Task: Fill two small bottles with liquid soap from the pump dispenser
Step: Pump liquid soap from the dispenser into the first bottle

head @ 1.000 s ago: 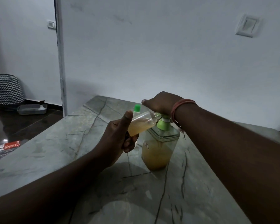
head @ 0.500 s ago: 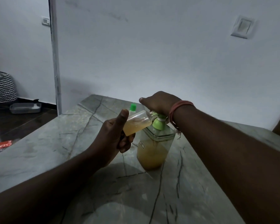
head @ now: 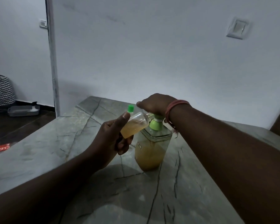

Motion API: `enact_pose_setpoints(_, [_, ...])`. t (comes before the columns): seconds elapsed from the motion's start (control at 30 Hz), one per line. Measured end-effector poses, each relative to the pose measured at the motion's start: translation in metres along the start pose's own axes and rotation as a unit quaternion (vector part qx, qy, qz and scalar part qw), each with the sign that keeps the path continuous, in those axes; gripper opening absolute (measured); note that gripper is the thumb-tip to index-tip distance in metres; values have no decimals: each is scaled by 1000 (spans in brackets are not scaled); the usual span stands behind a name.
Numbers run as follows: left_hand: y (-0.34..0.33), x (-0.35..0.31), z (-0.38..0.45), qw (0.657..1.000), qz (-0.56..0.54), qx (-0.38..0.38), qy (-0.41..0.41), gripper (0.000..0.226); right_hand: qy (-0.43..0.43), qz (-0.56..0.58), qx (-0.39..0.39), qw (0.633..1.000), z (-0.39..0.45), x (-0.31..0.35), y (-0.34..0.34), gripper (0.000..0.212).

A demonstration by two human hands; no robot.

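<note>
A square clear pump dispenser (head: 149,152) with amber soap and a green pump collar stands on the marble counter (head: 55,152). My right hand (head: 155,104) lies over the pump head and covers it. My left hand (head: 115,135) grips a small clear bottle (head: 134,125), tilted with its open neck at the pump spout; amber soap fills most of it. Behind my left thumb stands a second small bottle, of which only the green cap (head: 130,109) and shoulder show.
The counter ends at a white wall (head: 152,54) behind the dispenser. To the left, past the wall corner, the dark floor holds a striped basket (head: 1,91), a grey tray (head: 23,110) and a red packet (head: 0,149).
Both hands, the small bottle and the dispenser keep the same pose. Only the camera view has shifted slightly.
</note>
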State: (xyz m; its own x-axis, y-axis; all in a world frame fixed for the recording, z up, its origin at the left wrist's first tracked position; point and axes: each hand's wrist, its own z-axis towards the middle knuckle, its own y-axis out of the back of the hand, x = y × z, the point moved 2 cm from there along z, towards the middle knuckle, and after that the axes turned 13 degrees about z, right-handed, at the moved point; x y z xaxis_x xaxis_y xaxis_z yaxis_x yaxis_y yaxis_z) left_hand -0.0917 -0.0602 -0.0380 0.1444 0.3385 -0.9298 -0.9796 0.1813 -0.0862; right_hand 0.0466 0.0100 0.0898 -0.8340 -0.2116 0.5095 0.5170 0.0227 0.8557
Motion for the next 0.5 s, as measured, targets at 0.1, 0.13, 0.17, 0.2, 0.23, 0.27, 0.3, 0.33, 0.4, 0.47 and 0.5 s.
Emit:
enact_pose_setpoints(0.1, [2, 2, 0, 1000, 8, 6, 0, 67, 27, -7, -26, 999, 2, 1, -1, 33])
enact_pose_setpoints(0.13, [2, 1, 1, 1000, 8, 7, -2, 67, 34, 26, -52, 998, 4, -1, -1, 38])
enact_pose_setpoints(0.17, [2, 1, 3, 1000, 8, 6, -5, 66, 35, 52, -72, 995, 6, -2, -1, 40])
enact_pose_setpoints(0.2, [2, 1, 3, 1000, 5, 3, -8, 65, 31, 60, -73, 995, 7, -4, -1, 39])
enact_pose_setpoints(0.23, [1, 1, 4, 1000, 1, 1, -10, 64, 21, 56, -60, 996, 7, -4, -1, 34])
enact_pose_setpoints(0.27, [1, 1, 4, 1000, -3, 1, -9, 64, 11, 52, -48, 997, 7, -5, 0, 31])
enact_pose_setpoints(0.3, [0, 1, 5, 1000, -4, 3, -7, 64, 5, 48, -43, 998, 7, -6, 1, 29])
enact_pose_setpoints(0.33, [-1, 0, 5, 1000, -1, 4, -5, 66, 4, 40, -41, 998, 7, -5, 1, 29])
enact_pose_setpoints(0.4, [0, 0, 3, 1000, 4, 5, -6, 72, 10, 20, -41, 999, 9, -3, 0, 29])
enact_pose_setpoints(0.47, [1, 1, 2, 1000, 2, 4, -7, 73, 11, -6, -22, 1000, 9, 0, -1, 27])
enact_pose_setpoints(0.5, [1, 2, 2, 1000, 0, 3, -7, 71, 10, -16, -11, 1000, 9, 0, -2, 27])
